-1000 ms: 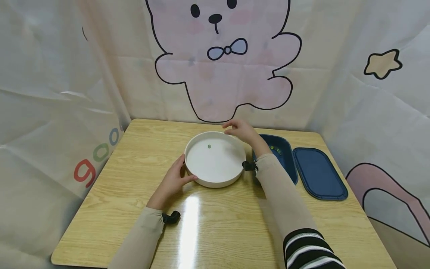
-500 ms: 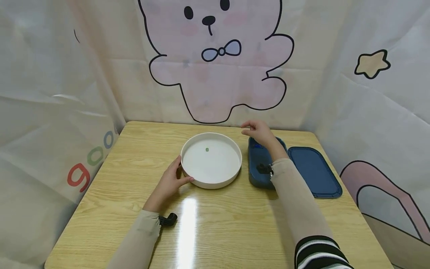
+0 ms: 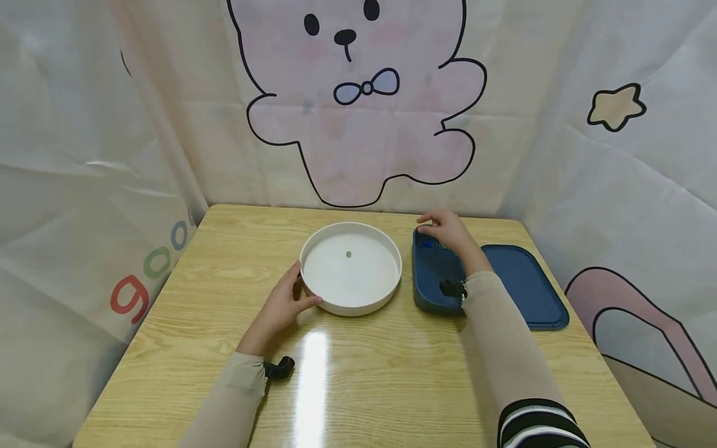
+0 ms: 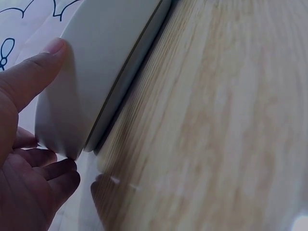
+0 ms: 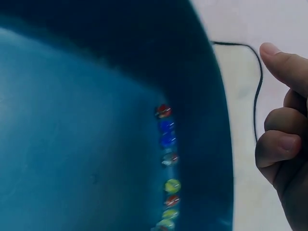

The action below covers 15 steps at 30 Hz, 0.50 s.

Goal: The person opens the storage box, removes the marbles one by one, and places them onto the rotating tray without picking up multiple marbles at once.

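Observation:
A round white dish [image 3: 351, 274] stands on the table with one small green marble [image 3: 348, 254] in it. My left hand [image 3: 282, 300] holds the dish's near left side; in the left wrist view the thumb [image 4: 36, 72] touches the outer wall and the curved fingers lie at its end. My right hand [image 3: 450, 233] is over the far end of a dark blue box [image 3: 434, 280], thumb apart from the bent fingers, with nothing seen between them. Several glass marbles [image 5: 168, 139], red, blue, clear and yellow-green, lie in a row along the box's inner wall.
A dark blue lid [image 3: 526, 286] lies flat to the right of the box. The wooden table [image 3: 358, 386] ends at a printed cloth [image 3: 364, 143] behind, with more cloth at both sides. A small black camera [image 3: 279, 368] sits on the left wrist.
My right hand has moved right, from the dish's far rim to over the box. The left hand stays at the dish. The green marble has shifted slightly within the dish.

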{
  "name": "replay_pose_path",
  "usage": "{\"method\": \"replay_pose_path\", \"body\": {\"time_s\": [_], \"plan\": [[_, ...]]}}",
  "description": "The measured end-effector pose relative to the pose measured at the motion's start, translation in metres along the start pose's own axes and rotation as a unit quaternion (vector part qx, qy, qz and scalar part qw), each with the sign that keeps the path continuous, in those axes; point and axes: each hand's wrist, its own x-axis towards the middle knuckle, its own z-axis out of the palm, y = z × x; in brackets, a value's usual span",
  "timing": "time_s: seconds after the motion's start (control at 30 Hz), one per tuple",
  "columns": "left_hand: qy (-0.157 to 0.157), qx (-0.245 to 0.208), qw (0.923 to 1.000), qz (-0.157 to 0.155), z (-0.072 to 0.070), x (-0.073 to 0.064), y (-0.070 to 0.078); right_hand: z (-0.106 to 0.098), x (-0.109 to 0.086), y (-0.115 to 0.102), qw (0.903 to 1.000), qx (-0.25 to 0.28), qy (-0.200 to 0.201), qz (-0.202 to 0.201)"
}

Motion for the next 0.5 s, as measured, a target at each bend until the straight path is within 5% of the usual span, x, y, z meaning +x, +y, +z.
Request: {"method": "replay_pose_path", "body": {"time_s": [0.5], "plan": [[0.001, -0.007, 0.9999, -0.009, 0.002, -0.001, -0.001, 0.008, 0.000, 0.027, 0.9984, -0.008, -0.006, 0.055]]}}
